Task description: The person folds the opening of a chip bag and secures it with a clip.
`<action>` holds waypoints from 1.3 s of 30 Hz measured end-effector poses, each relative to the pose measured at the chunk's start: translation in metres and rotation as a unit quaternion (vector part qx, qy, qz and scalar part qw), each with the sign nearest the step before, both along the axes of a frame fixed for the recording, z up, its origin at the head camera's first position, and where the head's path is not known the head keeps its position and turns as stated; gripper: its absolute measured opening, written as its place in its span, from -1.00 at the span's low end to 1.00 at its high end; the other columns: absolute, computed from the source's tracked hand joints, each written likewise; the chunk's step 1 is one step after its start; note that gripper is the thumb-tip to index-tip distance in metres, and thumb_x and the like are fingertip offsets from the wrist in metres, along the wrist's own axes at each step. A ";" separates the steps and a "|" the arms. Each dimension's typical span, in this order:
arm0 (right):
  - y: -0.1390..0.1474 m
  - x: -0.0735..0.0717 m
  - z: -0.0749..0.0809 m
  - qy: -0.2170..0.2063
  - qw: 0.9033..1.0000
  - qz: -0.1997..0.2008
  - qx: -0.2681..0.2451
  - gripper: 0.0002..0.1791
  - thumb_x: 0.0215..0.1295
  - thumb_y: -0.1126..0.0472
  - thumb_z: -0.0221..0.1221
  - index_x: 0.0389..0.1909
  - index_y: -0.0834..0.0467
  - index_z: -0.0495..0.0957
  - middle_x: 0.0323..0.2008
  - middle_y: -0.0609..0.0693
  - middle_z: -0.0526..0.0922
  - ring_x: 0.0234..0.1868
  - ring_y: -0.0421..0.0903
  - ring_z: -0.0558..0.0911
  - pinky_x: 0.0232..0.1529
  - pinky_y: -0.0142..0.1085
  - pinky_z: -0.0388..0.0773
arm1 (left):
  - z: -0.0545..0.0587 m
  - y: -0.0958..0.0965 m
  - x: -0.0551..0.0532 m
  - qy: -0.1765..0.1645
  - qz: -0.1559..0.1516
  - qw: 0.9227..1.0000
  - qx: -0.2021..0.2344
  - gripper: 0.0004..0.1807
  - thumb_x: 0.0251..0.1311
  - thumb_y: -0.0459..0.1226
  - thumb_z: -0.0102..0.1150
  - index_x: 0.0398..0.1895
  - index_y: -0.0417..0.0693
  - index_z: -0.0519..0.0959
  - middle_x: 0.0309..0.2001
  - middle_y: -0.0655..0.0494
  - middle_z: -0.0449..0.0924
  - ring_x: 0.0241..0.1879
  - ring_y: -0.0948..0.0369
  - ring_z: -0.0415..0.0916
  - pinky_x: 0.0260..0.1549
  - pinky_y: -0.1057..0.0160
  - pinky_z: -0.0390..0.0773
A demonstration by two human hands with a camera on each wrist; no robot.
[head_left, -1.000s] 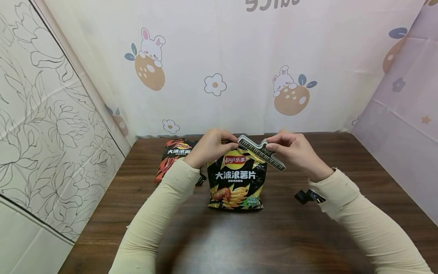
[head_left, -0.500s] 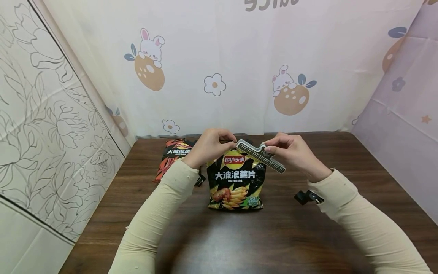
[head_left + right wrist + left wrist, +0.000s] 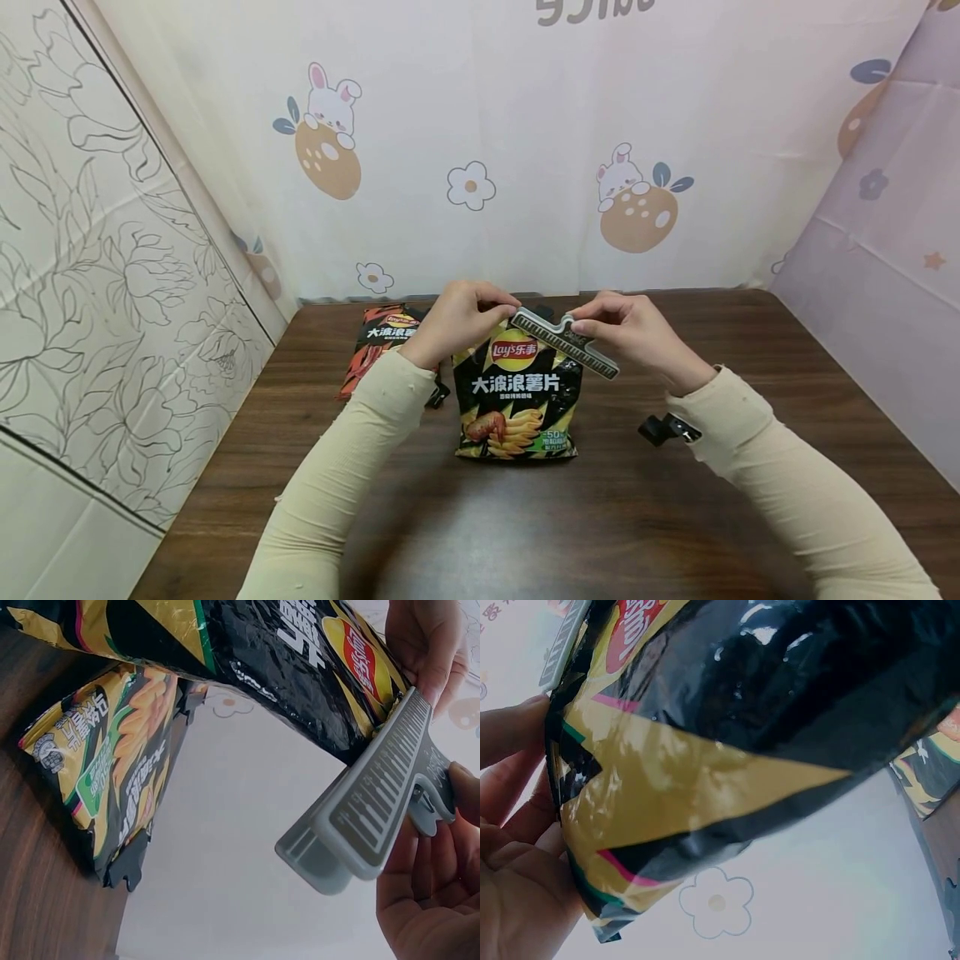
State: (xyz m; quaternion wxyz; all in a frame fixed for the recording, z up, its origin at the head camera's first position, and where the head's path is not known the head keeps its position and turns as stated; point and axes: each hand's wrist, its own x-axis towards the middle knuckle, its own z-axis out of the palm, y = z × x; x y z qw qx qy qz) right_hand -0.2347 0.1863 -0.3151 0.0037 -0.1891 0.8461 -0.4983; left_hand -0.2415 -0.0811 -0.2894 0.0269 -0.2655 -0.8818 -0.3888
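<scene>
A black-and-yellow chip bag [image 3: 517, 408] stands upright on the table. My left hand [image 3: 461, 321] pinches its top left corner; in the left wrist view, thumb and fingers [image 3: 514, 735] are at the bag's edge. My right hand [image 3: 633, 333] pinches the handles of a grey bag clip [image 3: 566, 342], which slants down to the right across the bag's top. In the right wrist view, the clip's [image 3: 382, 780] long bars stand apart at the near end. Its far end overlaps the bag's top edge, close by the left hand's fingertips.
Behind on the left lies a red-and-black chip bag [image 3: 378, 342], partly covered by the left arm. Another black-and-yellow bag [image 3: 112, 765] with a dark clip [image 3: 127, 862] on it stands behind the held one. A small black device [image 3: 667, 429] is strapped at the right wrist. A printed curtain [image 3: 525, 167] backs the table.
The clip and my right hand have shifted slightly left and the clip slightly down, so the clip overlaps more of the bag's top. My left hand has barely moved.
</scene>
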 end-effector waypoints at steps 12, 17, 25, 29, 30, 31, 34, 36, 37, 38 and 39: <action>-0.008 -0.003 0.003 -0.018 1.000 0.016 -0.006 -0.70 0.29 0.08 0.29 -0.06 0.16 0.70 -0.22 -0.01 0.60 -0.32 -0.13 0.54 -0.30 -0.31 0.58 | 0.000 0.000 0.000 0.019 -0.011 1.000 0.000 -0.77 0.41 -0.23 0.09 -0.09 -0.07 0.73 -0.09 0.06 0.71 -0.49 0.24 0.46 -0.46 0.31 0.43; -0.009 -0.002 0.005 -0.018 1.000 0.015 0.003 -0.70 0.28 0.08 0.30 -0.05 0.15 0.70 -0.21 0.02 0.59 -0.32 -0.15 0.51 -0.30 -0.31 0.53 | 0.000 0.001 0.000 0.020 -0.012 1.000 -0.001 -0.76 0.41 -0.24 0.09 -0.09 -0.07 0.73 -0.08 0.05 0.70 -0.54 0.22 0.41 -0.47 0.30 0.42; -0.005 -0.002 0.004 -0.023 0.999 0.022 0.003 -0.67 0.28 0.05 0.31 -0.02 0.13 0.69 -0.18 0.01 0.59 -0.27 -0.14 0.53 -0.22 -0.27 0.58 | 0.001 0.001 0.002 0.019 0.004 1.000 -0.003 -0.76 0.41 -0.22 0.09 -0.08 -0.05 0.73 -0.04 0.06 0.70 -0.38 0.24 0.52 -0.38 0.28 0.48; -0.003 -0.003 0.002 -0.029 0.999 0.026 0.008 -0.64 0.29 0.01 0.29 0.02 0.10 0.67 -0.14 0.00 0.60 -0.26 -0.11 0.55 -0.20 -0.30 0.60 | -0.002 -0.002 0.003 0.035 0.031 0.999 0.010 -0.77 0.40 -0.20 0.10 -0.07 -0.02 0.73 -0.03 0.09 0.70 -0.19 0.25 0.61 -0.22 0.23 0.58; -0.003 -0.002 0.002 -0.032 0.999 0.025 0.009 -0.63 0.29 0.00 0.28 0.03 0.11 0.66 -0.12 0.00 0.60 -0.25 -0.11 0.56 -0.20 -0.32 0.60 | -0.004 -0.004 0.003 0.042 0.039 0.998 0.017 -0.77 0.40 -0.20 0.11 -0.07 -0.01 0.72 -0.04 0.10 0.71 -0.15 0.25 0.62 -0.17 0.21 0.59; -0.002 -0.003 0.001 -0.034 0.999 0.024 0.009 -0.62 0.30 -0.01 0.28 0.04 0.11 0.65 -0.10 0.01 0.60 -0.25 -0.11 0.57 -0.20 -0.32 0.60 | -0.005 -0.005 0.003 0.048 0.049 0.997 0.026 -0.78 0.40 -0.20 0.12 -0.07 0.00 0.72 -0.05 0.10 0.71 -0.15 0.25 0.62 -0.15 0.20 0.60; -0.002 -0.002 0.001 -0.042 0.999 0.023 0.009 -0.59 0.31 -0.03 0.27 0.08 0.11 0.63 -0.03 0.02 0.61 -0.22 -0.13 0.59 -0.18 -0.33 0.59 | -0.013 -0.010 0.003 0.056 0.073 0.993 0.070 -0.78 0.39 -0.20 0.13 -0.06 -0.01 0.71 -0.08 0.09 0.71 -0.18 0.22 0.62 -0.13 0.17 0.60; -0.002 -0.002 0.001 -0.045 0.999 0.022 0.007 -0.58 0.31 -0.02 0.26 0.09 0.12 0.62 0.01 0.04 0.62 -0.21 -0.18 0.59 -0.16 -0.33 0.58 | -0.020 -0.012 0.003 0.047 0.088 0.989 0.110 -0.77 0.39 -0.18 0.13 -0.01 -0.01 0.68 -0.08 0.09 0.70 -0.18 0.21 0.62 -0.14 0.17 0.60; -0.003 -0.002 0.001 -0.046 0.999 0.022 0.006 -0.58 0.32 -0.02 0.26 0.09 0.12 0.62 0.03 0.05 0.62 -0.21 -0.19 0.59 -0.16 -0.34 0.58 | -0.023 -0.014 0.003 0.038 0.094 0.986 0.130 -0.75 0.39 -0.17 0.13 0.03 0.00 0.66 -0.06 0.08 0.69 -0.16 0.21 0.61 -0.14 0.16 0.60; -0.003 -0.001 0.001 -0.046 0.999 0.023 0.005 -0.58 0.32 -0.01 0.25 0.10 0.12 0.62 0.05 0.06 0.62 -0.20 -0.22 0.59 -0.16 -0.34 0.58 | -0.027 -0.015 0.003 0.027 0.099 0.983 0.152 -0.72 0.38 -0.15 0.13 0.07 0.02 0.63 -0.04 0.08 0.68 -0.13 0.20 0.61 -0.15 0.16 0.59; -0.003 -0.001 0.002 -0.047 0.999 0.023 0.004 -0.58 0.33 -0.01 0.25 0.10 0.13 0.62 0.06 0.07 0.62 -0.19 -0.23 0.59 -0.15 -0.35 0.57 | -0.030 -0.016 0.003 0.015 0.103 0.980 0.172 -0.69 0.38 -0.13 0.14 0.12 0.04 0.60 0.00 0.08 0.66 -0.09 0.19 0.60 -0.14 0.16 0.59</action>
